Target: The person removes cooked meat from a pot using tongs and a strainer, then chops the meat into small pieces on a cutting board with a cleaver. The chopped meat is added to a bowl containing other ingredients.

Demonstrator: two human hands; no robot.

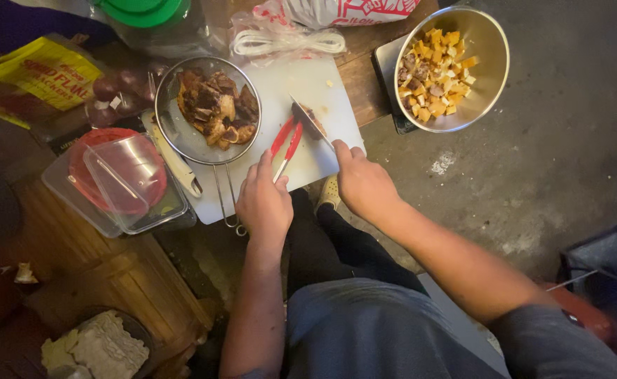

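Note:
My left hand (263, 200) grips red-handled tongs (285, 144) whose tips pinch a small dark piece of meat (314, 114) on a white cutting board (280, 84). My right hand (361, 181) holds a knife (310, 121) with its blade laid against that piece. A wire strainer (175, 130) full of brown cooked meat chunks (217, 105) rests on the board's left side, its handle reaching toward my left hand.
A steel bowl (491, 63) of orange and brown diced pieces sits on a scale at upper right. Clear plastic containers (119, 182) with a red lid lie at left, near a yellow packet (38, 77). Bags and a green-lidded jar (143, 12) stand behind the board.

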